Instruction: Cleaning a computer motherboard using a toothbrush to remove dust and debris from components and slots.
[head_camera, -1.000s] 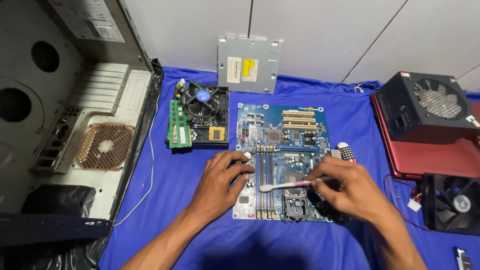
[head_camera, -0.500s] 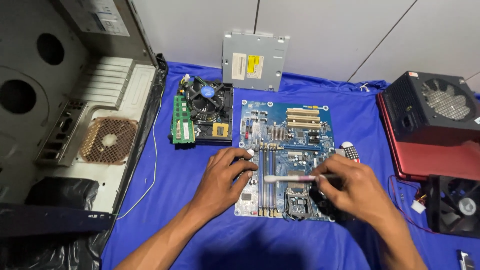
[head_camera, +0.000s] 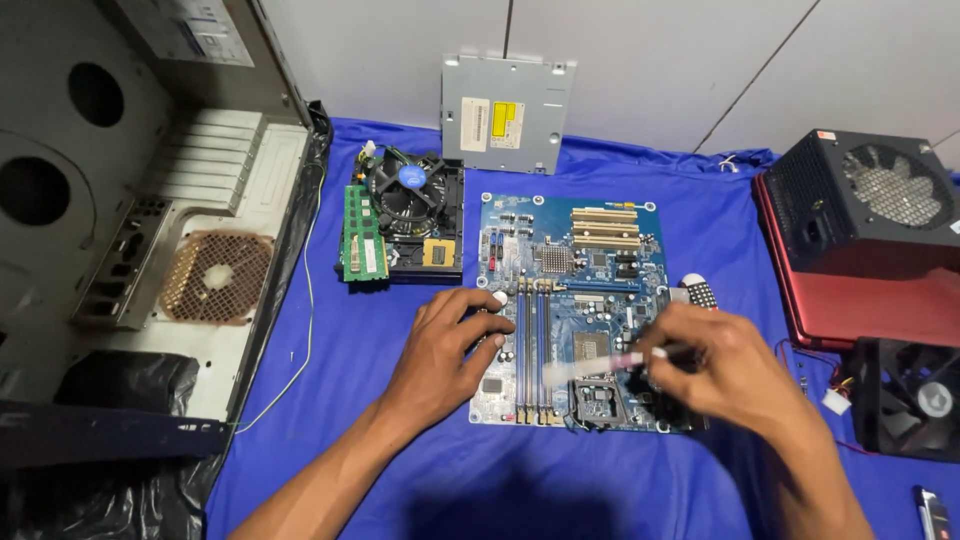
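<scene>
Open blue cloth (head_camera: 400, 470) before motherboard (head_camera: 600, 270)

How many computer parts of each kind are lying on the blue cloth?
Motherboard: 1
Memory stick: 1
Cooler fan: 1
Optical drive: 1
Power supply: 1
Loose case fan: 1
Total: 6
The left hand steadies the motherboard; the right hand holds a brush.
</scene>
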